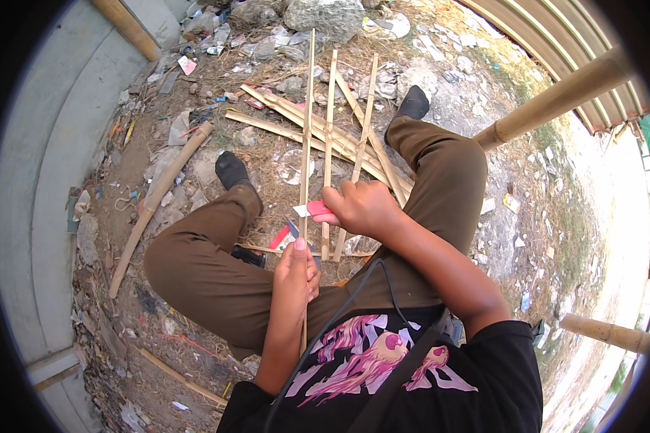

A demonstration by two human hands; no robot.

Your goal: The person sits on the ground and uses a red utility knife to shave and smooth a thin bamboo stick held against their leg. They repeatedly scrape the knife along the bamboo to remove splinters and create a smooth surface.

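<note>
My left hand (297,273) grips the near end of a long thin bamboo strip (308,130) that runs away from me between my knees. My right hand (365,208) holds a small cutter with a red handle (318,210), its pale blade touching that strip from the right. Two more thin strips (330,130) stand beside it, leaning over a pile of split bamboo slats (303,123) on the ground ahead. I am squatting, brown trousers and black socks on either side.
A thick bamboo pole (159,195) lies on the dirt at left. Another pole (556,97) slants at upper right, one more (607,332) at lower right. Litter and rocks (325,16) cover the ground. A grey wall (50,166) curves along the left.
</note>
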